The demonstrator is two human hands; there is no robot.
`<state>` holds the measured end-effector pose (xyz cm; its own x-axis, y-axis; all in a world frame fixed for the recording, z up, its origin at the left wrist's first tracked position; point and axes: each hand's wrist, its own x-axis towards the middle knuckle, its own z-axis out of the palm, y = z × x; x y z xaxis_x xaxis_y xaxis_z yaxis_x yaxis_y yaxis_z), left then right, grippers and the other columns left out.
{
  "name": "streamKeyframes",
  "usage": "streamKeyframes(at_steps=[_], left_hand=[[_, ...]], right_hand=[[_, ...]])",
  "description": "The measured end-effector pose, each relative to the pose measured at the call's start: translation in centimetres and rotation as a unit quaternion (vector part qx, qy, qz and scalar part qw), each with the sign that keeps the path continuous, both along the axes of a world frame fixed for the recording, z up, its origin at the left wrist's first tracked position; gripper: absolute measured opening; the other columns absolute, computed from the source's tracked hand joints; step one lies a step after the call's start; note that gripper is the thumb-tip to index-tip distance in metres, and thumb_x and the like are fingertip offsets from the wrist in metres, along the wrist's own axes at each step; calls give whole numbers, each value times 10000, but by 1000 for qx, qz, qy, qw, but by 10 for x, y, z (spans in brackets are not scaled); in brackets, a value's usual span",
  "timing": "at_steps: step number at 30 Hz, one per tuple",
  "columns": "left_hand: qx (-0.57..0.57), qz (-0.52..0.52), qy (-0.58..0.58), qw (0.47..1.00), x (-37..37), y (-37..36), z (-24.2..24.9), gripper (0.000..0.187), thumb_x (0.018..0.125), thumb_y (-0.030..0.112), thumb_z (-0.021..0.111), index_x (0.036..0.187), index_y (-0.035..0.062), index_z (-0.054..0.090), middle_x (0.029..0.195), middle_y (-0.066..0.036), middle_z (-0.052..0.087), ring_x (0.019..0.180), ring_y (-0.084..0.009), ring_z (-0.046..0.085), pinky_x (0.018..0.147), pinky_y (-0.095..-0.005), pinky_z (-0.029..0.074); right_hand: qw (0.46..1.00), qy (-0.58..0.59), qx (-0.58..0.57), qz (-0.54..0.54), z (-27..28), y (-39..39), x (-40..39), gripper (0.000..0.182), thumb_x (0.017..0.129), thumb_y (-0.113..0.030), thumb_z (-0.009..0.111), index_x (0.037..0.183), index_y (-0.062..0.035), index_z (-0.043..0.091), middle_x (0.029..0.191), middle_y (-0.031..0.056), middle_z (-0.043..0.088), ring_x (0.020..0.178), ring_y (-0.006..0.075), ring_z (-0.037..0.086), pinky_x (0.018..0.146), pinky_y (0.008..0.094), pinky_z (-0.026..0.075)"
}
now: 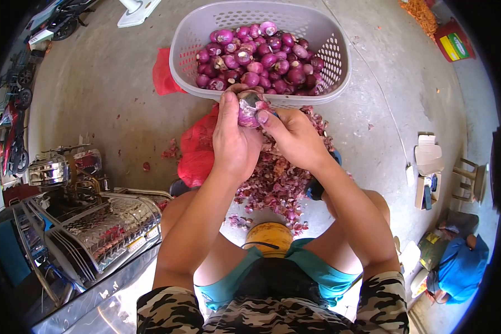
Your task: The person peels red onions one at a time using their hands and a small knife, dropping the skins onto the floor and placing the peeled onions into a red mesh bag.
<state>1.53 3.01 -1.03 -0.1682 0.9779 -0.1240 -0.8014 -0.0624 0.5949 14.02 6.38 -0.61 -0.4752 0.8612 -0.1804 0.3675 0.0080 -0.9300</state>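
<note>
My left hand (234, 133) is closed around a purple-red onion (247, 118), held up just in front of the basket. Part of the onion's skin looks pale and torn. My right hand (295, 136) meets it from the other side, thumb pressed on the onion and fingers curled behind. In that hand is what looks like a small knife (254, 100), a dark grey flat piece with a hint of blue by the fingers; most of it is hidden. Beyond my hands, a grey plastic basket (175, 55) holds many purple onions (261, 58).
Loose onion skins (278, 183) are heaped on the floor between my legs, near a yellow container (269, 239). A red mesh bag (196, 150) lies left of the heap. Shiny metal racks (111, 222) stand at left. At right are an open cardboard box (428, 167) and a person in blue (462, 270).
</note>
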Motion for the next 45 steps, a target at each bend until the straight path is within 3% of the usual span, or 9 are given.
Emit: streamKeyframes(at_steps=[10, 13, 17, 20, 24, 27, 30, 37, 45], left_hand=[[6, -6, -3, 1000, -2, 2, -4, 339, 1008, 384, 337, 1117, 107, 500, 1010, -50, 567, 963, -180, 521, 905, -353, 404], [-46, 20, -26, 998, -4, 6, 3, 352, 994, 402, 365, 1077, 98, 522, 986, -55, 581, 916, -183, 524, 863, -344, 413], [-77, -7, -35, 996, -22, 6, 2, 274, 962, 361, 438, 1064, 128, 539, 1026, -16, 585, 935, -153, 529, 785, -327, 412], [-44, 3, -40, 998, -26, 6, 6, 240, 931, 301, 468, 1077, 121, 530, 1048, -21, 587, 964, -152, 539, 796, -323, 415], [-55, 5, 34, 998, -26, 9, 7, 244, 885, 180, 533, 1110, 89, 511, 1060, -43, 586, 974, -145, 547, 816, -305, 417], [-70, 9, 86, 994, -25, 10, 10, 230, 903, 140, 524, 1123, 77, 509, 1066, -45, 582, 974, -141, 547, 843, -298, 416], [-98, 11, 174, 980, -22, 10, 11, 257, 956, 217, 469, 1168, 81, 515, 1128, -53, 576, 1034, -144, 529, 876, -291, 395], [-39, -21, 221, 974, -6, 2, 4, 342, 1026, 268, 327, 1302, 85, 413, 1182, -74, 526, 1102, -171, 506, 980, -344, 373], [-5, 18, 217, 976, -6, 0, 7, 367, 1000, 224, 427, 1321, 59, 356, 1210, -109, 508, 1130, -198, 503, 992, -365, 389]], right_hand=[[984, 128, -124, 7, 6, -2, -1, 581, 914, -506, 487, 711, 30, 588, 602, 174, 545, 587, 250, 515, 612, 385, 429], [986, 114, -96, 78, 7, 4, 10, 610, 925, -527, 450, 711, 28, 584, 606, 163, 555, 597, 241, 523, 633, 384, 428], [974, -136, 22, 181, 19, 11, 32, 633, 933, -557, 375, 776, 3, 625, 667, 185, 613, 710, 303, 632, 696, 403, 465], [992, -76, 69, 77, 10, 12, 42, 629, 898, -595, 410, 836, -18, 653, 716, 186, 640, 763, 338, 647, 698, 428, 482], [948, -245, 167, 119, 22, 19, 53, 473, 910, -466, 488, 884, -29, 668, 754, 179, 654, 780, 372, 635, 715, 446, 483], [966, -206, 133, 86, 31, 18, 51, 379, 919, -375, 508, 893, -20, 637, 734, 202, 633, 764, 394, 620, 712, 466, 473], [985, -100, 137, 15, 20, 16, 45, 331, 927, -335, 512, 902, -14, 591, 694, 218, 605, 723, 405, 606, 659, 480, 461], [986, -84, 146, 1, 17, -4, 19, 259, 934, -282, 512, 903, -31, 563, 647, 208, 587, 651, 411, 591, 587, 499, 438], [973, -129, 171, -89, 15, 0, 23, 253, 930, -269, 512, 924, -22, 566, 682, 227, 601, 669, 428, 593, 599, 510, 444]])
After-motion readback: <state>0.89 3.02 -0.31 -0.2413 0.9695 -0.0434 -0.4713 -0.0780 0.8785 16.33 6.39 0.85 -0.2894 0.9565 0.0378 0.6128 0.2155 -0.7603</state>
